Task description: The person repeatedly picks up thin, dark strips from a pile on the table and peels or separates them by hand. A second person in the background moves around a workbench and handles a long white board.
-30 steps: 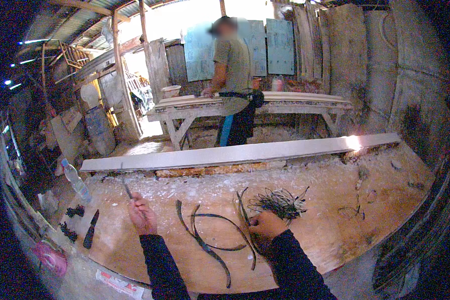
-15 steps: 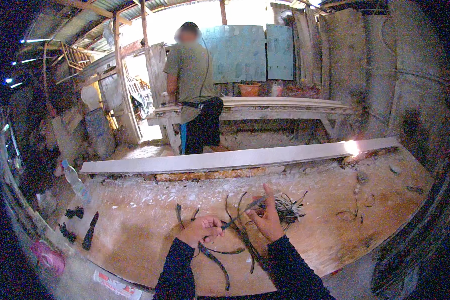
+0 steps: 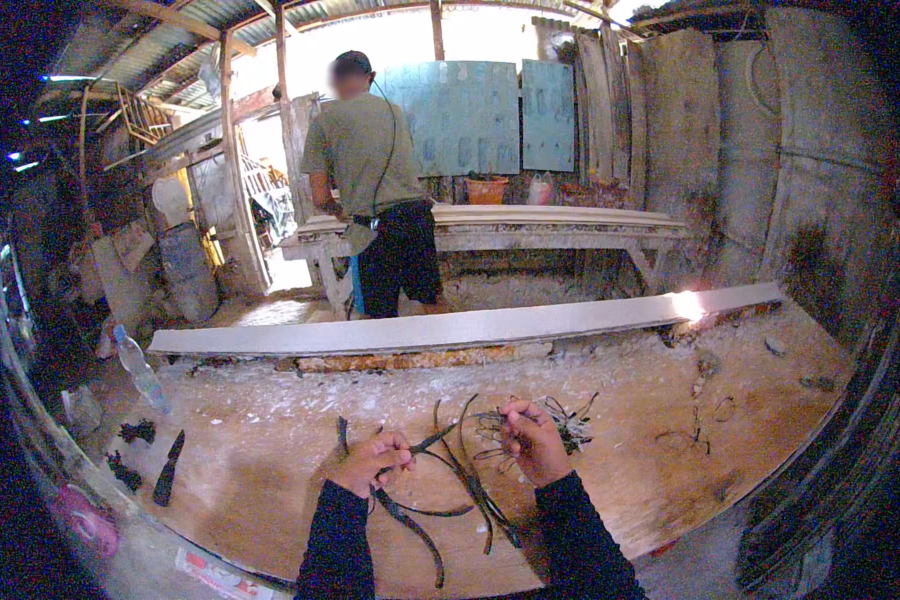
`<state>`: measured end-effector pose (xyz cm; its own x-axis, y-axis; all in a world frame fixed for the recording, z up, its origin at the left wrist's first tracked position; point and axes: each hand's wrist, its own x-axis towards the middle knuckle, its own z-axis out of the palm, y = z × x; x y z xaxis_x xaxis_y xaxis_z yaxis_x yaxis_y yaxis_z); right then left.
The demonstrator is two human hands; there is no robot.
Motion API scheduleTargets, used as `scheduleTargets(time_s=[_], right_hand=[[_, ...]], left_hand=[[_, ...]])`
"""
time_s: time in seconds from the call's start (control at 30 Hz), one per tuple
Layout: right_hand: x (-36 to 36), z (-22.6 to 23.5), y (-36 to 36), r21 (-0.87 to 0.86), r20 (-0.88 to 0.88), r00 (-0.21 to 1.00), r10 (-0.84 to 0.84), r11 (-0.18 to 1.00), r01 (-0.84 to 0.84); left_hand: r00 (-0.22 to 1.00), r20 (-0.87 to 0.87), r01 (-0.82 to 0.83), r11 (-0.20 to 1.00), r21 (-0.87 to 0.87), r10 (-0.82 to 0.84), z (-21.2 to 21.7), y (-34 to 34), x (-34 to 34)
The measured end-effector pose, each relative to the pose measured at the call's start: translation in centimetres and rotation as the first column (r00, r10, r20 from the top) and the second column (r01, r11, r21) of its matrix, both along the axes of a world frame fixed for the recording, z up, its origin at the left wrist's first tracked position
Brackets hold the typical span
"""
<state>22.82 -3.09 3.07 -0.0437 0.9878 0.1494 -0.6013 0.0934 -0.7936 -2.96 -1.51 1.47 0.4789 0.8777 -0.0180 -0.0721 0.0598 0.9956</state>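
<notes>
Pinching dark strip (image 3: 433, 439): left hand (image 3: 375, 461), right hand (image 3: 536, 445); tangled bundle (image 3: 576, 428), latter's three o'clock: possible snag from closeness.

Corrugated roof (image 3: 182, 62), blue panels (image 3: 450, 118) — glaring daylight (image 3: 490, 35) above, long bench (image 3: 540, 240)

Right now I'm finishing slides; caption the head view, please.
Left hand and right hand hold a thin dark strip over a brown wooden tabletop, a long white bar beyond.
</notes>
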Motion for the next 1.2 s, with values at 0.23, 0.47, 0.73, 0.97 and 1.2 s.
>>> scheduleTargets(time_s=[0.23, 0.47, 0.73, 0.97, 1.2], right_hand=[[0.8, -0.6, 0.7, 0.012, -0.033, 0.996, -0.085, 0.996, 0.086], [1.1, -0.6, 0.7, 0.005, -0.086, 0.988, -0.126, 0.992, 0.127], [1.3, -0.6, 0.7, -0.017, 0.024, 0.955, -0.296, 0.955, 0.297], [1.5, -0.6, 0.9, -0.047, 0.088, 0.895, -0.436, 0.896, 0.441], [3.3, -1.6, 1.8, 0.004, 0.12, 0.834, -0.538, 0.84, 0.542]], left_hand=[[0.959, 0.152, -0.235, 0.971, -0.036, 0.238, 0.8, -0.1, -0.3], [0.97, 0.034, -0.241, 0.969, 0.063, 0.239, 0.3, 0.4, -1.9], [0.968, -0.221, -0.089, 0.987, 0.13, 0.116, -0.4, 0.9, -2.4], [0.933, -0.349, 0.013, 0.963, 0.27, 0.085, -1.0, 0.7, -3.4], [0.872, -0.469, -0.035, 0.974, 0.223, 0.139, -0.1, -0.1, -3.6]])
